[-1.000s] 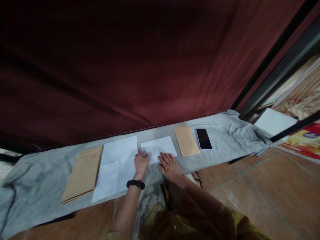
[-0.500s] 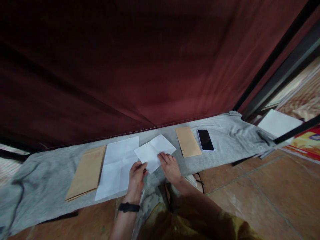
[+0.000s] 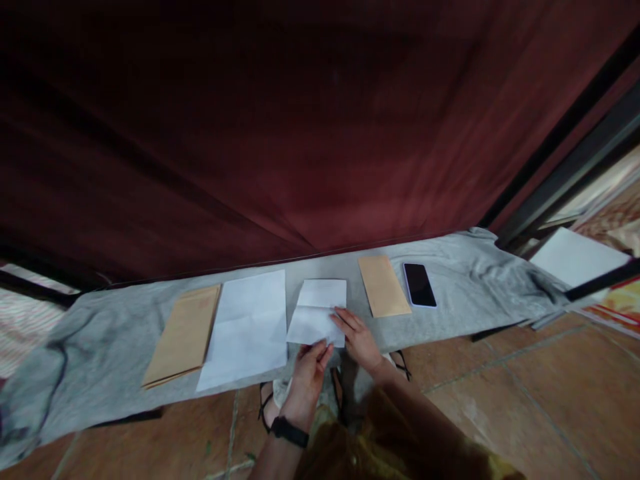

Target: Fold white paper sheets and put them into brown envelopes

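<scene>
A small white sheet of paper (image 3: 316, 293) with a crease across it lies on the grey cloth in front of me. My left hand (image 3: 311, 370) pinches its near edge between thumb and fingers. On the paper's right side rests my right hand (image 3: 359, 339), its fingers stretched out and touching the surface. Just left of it, larger white sheets (image 3: 250, 327) with fold lines lie flat. Beyond those is a stack of brown envelopes (image 3: 185, 333). To the right of my hands lies a single brown envelope (image 3: 384, 287).
A phone (image 3: 420, 285) with a dark screen lies right of the single envelope. The grey cloth (image 3: 100, 360) covers a long narrow bench. Dark red fabric (image 3: 320, 167) hangs behind it. A white board-like thing (image 3: 577, 257) stands at the far right, above the tiled floor (image 3: 500, 400).
The small paper has turned from slanted to nearly square with the bench. My left hand has shifted right along its near edge; both hands are closer together. The camera view has moved slightly.
</scene>
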`<state>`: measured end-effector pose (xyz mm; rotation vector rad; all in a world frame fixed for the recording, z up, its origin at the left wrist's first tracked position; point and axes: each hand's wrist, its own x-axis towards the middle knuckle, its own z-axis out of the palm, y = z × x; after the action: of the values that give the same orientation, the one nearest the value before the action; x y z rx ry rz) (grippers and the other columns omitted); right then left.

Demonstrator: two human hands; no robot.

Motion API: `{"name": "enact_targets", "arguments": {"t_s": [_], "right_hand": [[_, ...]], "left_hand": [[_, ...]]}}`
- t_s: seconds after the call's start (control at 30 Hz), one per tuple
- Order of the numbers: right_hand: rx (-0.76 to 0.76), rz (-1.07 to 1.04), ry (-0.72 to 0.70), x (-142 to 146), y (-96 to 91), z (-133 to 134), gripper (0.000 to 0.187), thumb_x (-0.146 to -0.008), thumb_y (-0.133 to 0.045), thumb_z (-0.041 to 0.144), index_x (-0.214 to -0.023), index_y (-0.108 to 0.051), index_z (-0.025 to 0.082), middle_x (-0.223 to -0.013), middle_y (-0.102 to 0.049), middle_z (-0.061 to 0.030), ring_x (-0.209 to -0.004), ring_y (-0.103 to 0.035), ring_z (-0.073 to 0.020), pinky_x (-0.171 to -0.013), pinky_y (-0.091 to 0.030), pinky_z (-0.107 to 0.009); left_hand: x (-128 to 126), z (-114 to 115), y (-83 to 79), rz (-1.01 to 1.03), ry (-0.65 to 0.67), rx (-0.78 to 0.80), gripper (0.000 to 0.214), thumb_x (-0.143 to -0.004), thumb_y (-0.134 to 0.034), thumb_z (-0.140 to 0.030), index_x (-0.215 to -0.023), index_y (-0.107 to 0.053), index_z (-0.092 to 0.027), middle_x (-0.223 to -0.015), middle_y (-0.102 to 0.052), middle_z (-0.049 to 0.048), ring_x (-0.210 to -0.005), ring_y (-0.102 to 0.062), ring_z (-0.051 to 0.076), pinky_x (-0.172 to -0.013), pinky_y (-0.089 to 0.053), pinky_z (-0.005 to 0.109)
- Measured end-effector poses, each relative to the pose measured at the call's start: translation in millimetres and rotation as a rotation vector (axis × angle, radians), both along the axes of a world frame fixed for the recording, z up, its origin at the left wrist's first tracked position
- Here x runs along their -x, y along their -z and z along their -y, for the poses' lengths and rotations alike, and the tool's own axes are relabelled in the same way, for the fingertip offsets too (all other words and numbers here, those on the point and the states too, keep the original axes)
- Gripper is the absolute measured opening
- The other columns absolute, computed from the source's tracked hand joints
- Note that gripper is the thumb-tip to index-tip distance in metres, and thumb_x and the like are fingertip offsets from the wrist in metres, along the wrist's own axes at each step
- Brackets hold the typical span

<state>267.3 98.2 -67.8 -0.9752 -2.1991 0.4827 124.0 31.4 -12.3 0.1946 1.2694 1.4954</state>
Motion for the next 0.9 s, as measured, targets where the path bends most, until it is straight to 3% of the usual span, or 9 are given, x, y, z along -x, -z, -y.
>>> {"name": "enact_targets", "arguments": {"t_s": [0.13, 0.23, 0.33, 0.4, 0.5, 0.6, 0.7, 0.9], "right_hand": [[0.075, -0.015, -0.020, -12.4, 0.7, -2.2, 0.077, -0.077, -0.042, -0.009, -0.142, -0.060, 0.028, -0.150, -0.055, -0.0051, -0.141, -0.048, -0.0211, -0.119, -0.042, -0.047], [0.135, -0.034, -0.053, -19.8, -1.5, -6.3, 0.076, -0.075, -0.042, -0.010, -0.138, -0.063, 0.029, -0.145, -0.060, -0.0046, -0.137, -0.053, -0.0198, -0.118, -0.043, -0.045], [0.172, -0.060, -0.055, -23.2, -1.8, -8.8, 0.075, -0.073, -0.042, -0.010, -0.132, -0.067, 0.027, -0.138, -0.065, -0.0050, -0.132, -0.057, -0.0192, -0.117, -0.045, -0.045], [0.190, -0.084, -0.043, -23.6, -1.4, -10.1, 0.072, -0.072, -0.042, -0.009, -0.128, -0.070, 0.025, -0.134, -0.067, -0.0062, -0.129, -0.060, -0.0192, -0.116, -0.045, -0.044], [0.220, -0.131, -0.018, -22.7, -1.5, -13.2, 0.066, -0.073, -0.045, -0.007, -0.125, -0.070, 0.023, -0.130, -0.069, -0.0069, -0.126, -0.061, -0.0192, -0.114, -0.047, -0.042], [0.247, -0.179, 0.042, -20.1, -1.6, -18.4, 0.057, -0.078, -0.047, -0.004, -0.122, -0.070, 0.024, -0.126, -0.070, -0.0065, -0.121, -0.063, -0.0194, -0.111, -0.048, -0.042], [0.257, -0.211, 0.130, -16.1, -0.1, -23.7, 0.044, -0.084, -0.049, 0.003, -0.117, -0.070, 0.023, -0.118, -0.072, -0.0069, -0.115, -0.066, -0.0209, -0.107, -0.050, -0.043], [0.240, -0.143, 0.230, -8.2, 2.1, -32.0, 0.025, -0.092, -0.053, 0.013, -0.110, -0.070, 0.019, -0.109, -0.072, -0.0096, -0.107, -0.067, -0.0231, -0.099, -0.052, -0.040]], "left_hand": [[-15.0, 6.4, -2.3, 0.139, 0.010, 0.007, 0.035, -0.048, -0.090, -0.023, -0.069, -0.063, -0.021, -0.074, -0.073, 0.0012, -0.082, -0.071, 0.020, -0.085, -0.057, 0.036], [-20.2, 22.1, -8.5, 0.112, 0.182, 0.023, 0.035, -0.056, -0.090, -0.033, -0.077, -0.066, -0.020, -0.080, -0.073, 0.0044, -0.077, -0.071, 0.020, -0.079, -0.057, 0.035], [-4.2, 35.6, -17.3, -0.322, 0.373, -0.047, 0.023, -0.074, -0.077, -0.041, -0.082, -0.069, -0.021, -0.081, -0.071, 0.0054, -0.076, -0.069, 0.021, -0.075, -0.056, 0.035], [20.3, 35.5, -22.0, -0.727, 0.298, -0.160, 0.015, -0.077, -0.072, -0.033, -0.088, -0.071, -0.023, -0.094, -0.072, 0.0054, -0.094, -0.068, 0.023, -0.093, -0.053, 0.037], [63.4, 20.9, -22.1, -0.985, 0.248, -0.260, 0.038, -0.073, -0.068, -0.020, -0.110, -0.071, -0.026, -0.124, -0.068, 0.0069, -0.124, -0.058, 0.026, -0.115, -0.039, 0.042], [91.8, -1.7, -13.5, -0.979, 0.240, -0.213, 0.048, -0.070, -0.069, -0.018, -0.117, -0.068, -0.025, -0.128, -0.067, 0.0073, -0.124, -0.058, 0.026, -0.114, -0.040, 0.043], [97.3, -23.9, -3.0, -1.003, 0.281, -0.200, 0.042, -0.071, -0.073, -0.024, -0.113, -0.071, -0.025, -0.119, -0.071, 0.0071, -0.115, -0.063, 0.025, -0.108, -0.045, 0.042], [89.3, -58.0, 8.0, -1.069, 0.354, -0.146, 0.017, -0.071, -0.072, -0.028, -0.088, -0.074, -0.023, -0.089, -0.074, 0.0046, -0.085, -0.067, 0.020, -0.086, -0.052, 0.032]]}}
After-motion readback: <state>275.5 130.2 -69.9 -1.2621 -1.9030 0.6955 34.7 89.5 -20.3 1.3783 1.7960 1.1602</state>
